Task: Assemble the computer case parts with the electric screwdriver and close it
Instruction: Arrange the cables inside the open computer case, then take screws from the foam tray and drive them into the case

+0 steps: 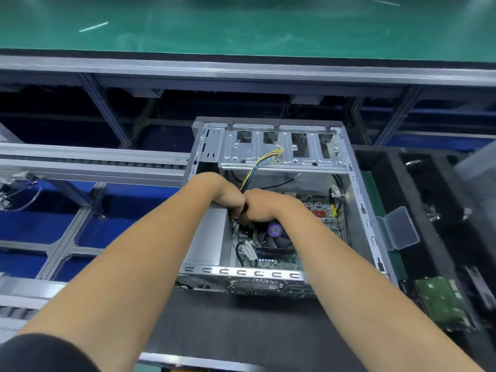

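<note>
An open grey computer case (359, 200) lies on a black mat, its side panel off. Inside I see the motherboard (319, 210), a CPU fan (276, 232) with a purple label, and a silver drive cage (281, 151) at the far end. A bundle of yellow, blue and black wires (257, 167) runs from the cage down to my hands. My left hand (222, 194) and my right hand (268, 205) meet above the board, fingers curled around the wire bundle and a dark connector. The fingertips are hidden. No electric screwdriver is in view.
A clear plastic box (400, 229) stands right of the case. A green circuit board (442, 302) lies on black foam (418, 189) at the lower right. Conveyor rails (94, 167) run on the left, and a green belt (241, 25) crosses the far side.
</note>
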